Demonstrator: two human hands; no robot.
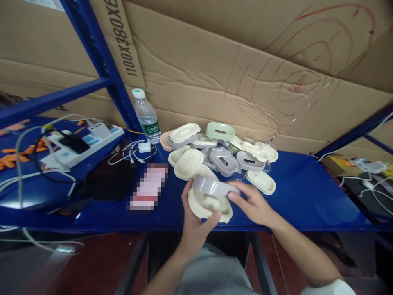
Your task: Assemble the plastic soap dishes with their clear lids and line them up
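My left hand (pixel 199 231) grips a cream oval moulded tray (pixel 199 204) at the table's front edge, its thumb on the near rim. Just above that tray, a grey oval plastic shell (pixel 211 185) is tilted, pinched at its right end by the thumb and fingers of my right hand (pixel 253 203). The shell covers the far part of the tray; whether the two touch, I cannot tell. Beyond my hands lies a pile with more cream trays (pixel 188 163), grey oval shells with slots (pixel 226 160), a green oval shell (pixel 218 131) and some clear plastic pieces.
A water bottle (pixel 147 116) stands at the back left beside a blue rack post (pixel 101 57). Left of my hands lie a pixelated pink item (pixel 149 186), a white charger (pixel 144 147) with cables, and a power strip (pixel 82 145). Cardboard (pixel 196 61) backs the blue table (pixel 301 196).
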